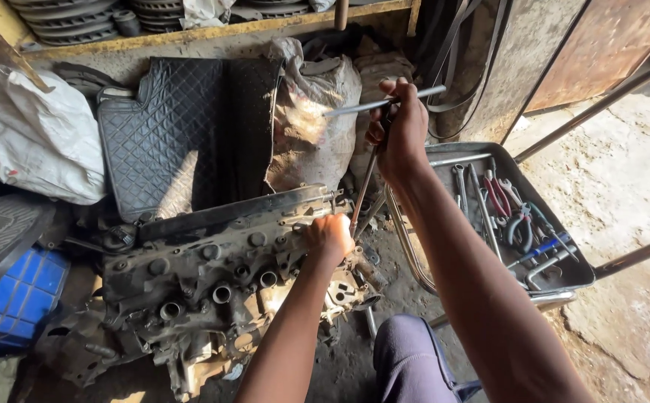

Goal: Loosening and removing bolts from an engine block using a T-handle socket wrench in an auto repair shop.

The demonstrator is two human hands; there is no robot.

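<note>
Head cam view: right hand [402, 127] is wrapped tight round the top of a long T-handle wrench [369, 172], crossbar sticking out both sides. Left hand [330, 237] is clenched low on the shaft, right where it meets the greasy engine block [213, 283] on the floor. If the socket isn't seated square, I reckon it slips and knuckles smack metal. Tool tray [556, 280] sits close by.

The lower tip of the T-handle wrench [364, 186] is hidden behind the left hand [330, 236] on the engine block [213, 283]. The blue crate [13, 298] is cut off by the left edge. Tools in the tray [556, 280] overlap and are too small to be told apart.
</note>
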